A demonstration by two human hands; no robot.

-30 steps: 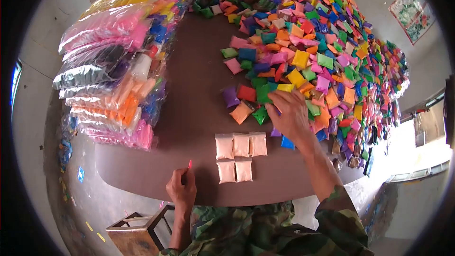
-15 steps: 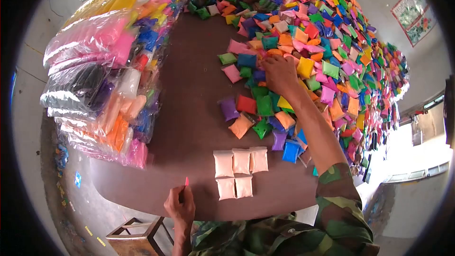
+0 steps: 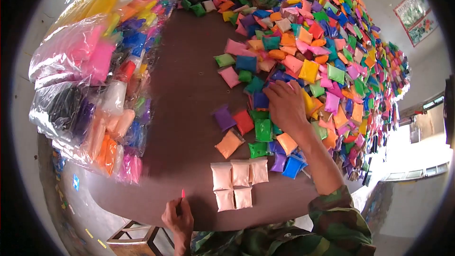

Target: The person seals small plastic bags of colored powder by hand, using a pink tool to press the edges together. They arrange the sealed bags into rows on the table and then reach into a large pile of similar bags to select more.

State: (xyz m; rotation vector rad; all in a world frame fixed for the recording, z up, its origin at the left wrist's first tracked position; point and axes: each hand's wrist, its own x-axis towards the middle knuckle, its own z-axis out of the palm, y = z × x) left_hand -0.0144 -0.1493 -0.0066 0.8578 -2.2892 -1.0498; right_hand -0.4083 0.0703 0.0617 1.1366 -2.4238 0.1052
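Note:
My left hand point(image 3: 178, 219) is closed near the table's front edge around a small thin object with a pointed pink-red tip point(image 3: 183, 193); the rest of it is hidden in the fist. Over the near side of a heap of small coloured packets, my right hand point(image 3: 287, 106) has its fingers curled down among them, beside a dark blue packet point(image 3: 260, 100). What those fingertips grip, if anything, is hidden. Between the hands, several pale peach packets point(image 3: 240, 173) lie flat in two neat rows. Close to the right hand are a green packet point(image 3: 263, 130) and a red packet point(image 3: 243, 122).
Large clear bags of coloured packets point(image 3: 71, 50) are stacked along the table's left side. The mixed heap point(image 3: 335, 73) covers the right and far side. Brown tabletop point(image 3: 182, 114) shows between them. A wooden stool point(image 3: 137, 237) stands below the front edge.
My right hand has drawn back toward me over the heap, from the packets farther off. My left hand keeps its hold on the pink-tipped object. The view has shifted slightly.

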